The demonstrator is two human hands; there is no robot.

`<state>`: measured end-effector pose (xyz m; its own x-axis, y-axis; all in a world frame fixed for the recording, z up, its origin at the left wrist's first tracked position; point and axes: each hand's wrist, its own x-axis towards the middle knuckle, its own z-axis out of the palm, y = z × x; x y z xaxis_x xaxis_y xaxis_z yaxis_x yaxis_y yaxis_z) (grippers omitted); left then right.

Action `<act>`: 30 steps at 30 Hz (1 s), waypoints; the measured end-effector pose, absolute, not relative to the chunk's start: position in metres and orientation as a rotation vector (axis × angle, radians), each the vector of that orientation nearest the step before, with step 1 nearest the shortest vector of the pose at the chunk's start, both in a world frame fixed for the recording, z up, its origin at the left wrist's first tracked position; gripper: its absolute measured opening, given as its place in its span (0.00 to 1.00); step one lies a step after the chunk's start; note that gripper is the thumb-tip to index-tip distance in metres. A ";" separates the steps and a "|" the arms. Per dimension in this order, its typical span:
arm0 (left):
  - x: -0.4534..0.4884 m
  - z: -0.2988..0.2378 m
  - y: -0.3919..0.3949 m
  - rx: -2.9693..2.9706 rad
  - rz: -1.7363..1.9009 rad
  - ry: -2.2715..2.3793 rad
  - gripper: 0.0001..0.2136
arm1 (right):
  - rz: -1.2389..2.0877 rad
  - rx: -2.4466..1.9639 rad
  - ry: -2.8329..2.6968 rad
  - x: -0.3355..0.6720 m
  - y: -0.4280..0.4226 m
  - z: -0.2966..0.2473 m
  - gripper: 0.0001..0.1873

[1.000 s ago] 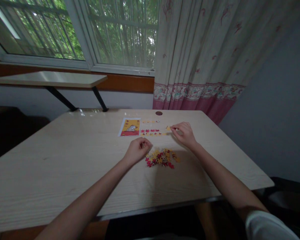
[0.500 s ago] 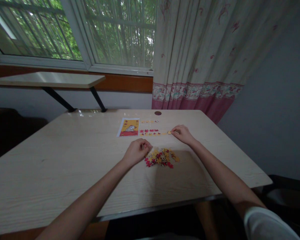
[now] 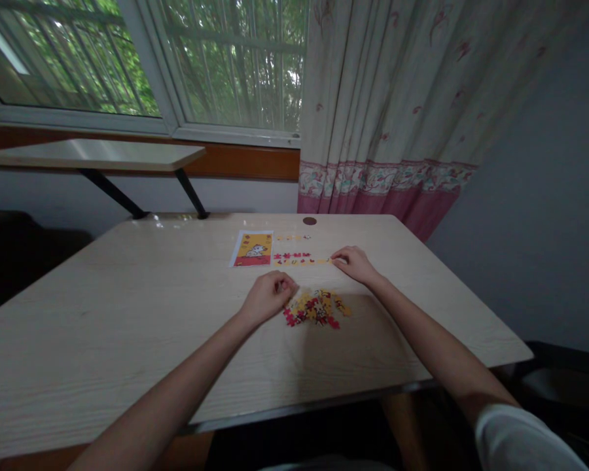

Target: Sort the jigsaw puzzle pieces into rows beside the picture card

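Note:
My right hand [image 3: 356,263] pinches a small yellow jigsaw piece at the right end of a row of yellow jigsaw pieces [image 3: 307,261]; the fingertips partly cover it. Closed with curled fingers, my left hand [image 3: 269,294] rests by the upper left of a loose pile of jigsaw pieces [image 3: 317,309] in red, yellow and white. Whatever its fingertips hold, if anything, is hidden. Above the yellow row lies a short row of red pieces [image 3: 292,256]. A printed picture [image 3: 252,249] of a white animal on yellow and red lies left of the rows.
Farther back is another short row of pieces [image 3: 293,237], near a round brown disc [image 3: 309,221] in the table [image 3: 152,314]. A raised shelf [image 3: 93,156] on black legs stands at the back left. A curtain [image 3: 387,131] hangs behind the table.
My right hand has shifted slightly left, bringing the yellow jigsaw piece closer to the end of the yellow row. My left hand stays by the pile.

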<state>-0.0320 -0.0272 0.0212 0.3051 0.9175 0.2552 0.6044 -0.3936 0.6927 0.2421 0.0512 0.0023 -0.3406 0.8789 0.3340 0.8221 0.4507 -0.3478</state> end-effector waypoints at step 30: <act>-0.032 0.019 -0.028 2.119 0.864 1.335 0.08 | 0.587 -0.945 -2.766 0.210 0.009 0.042 0.06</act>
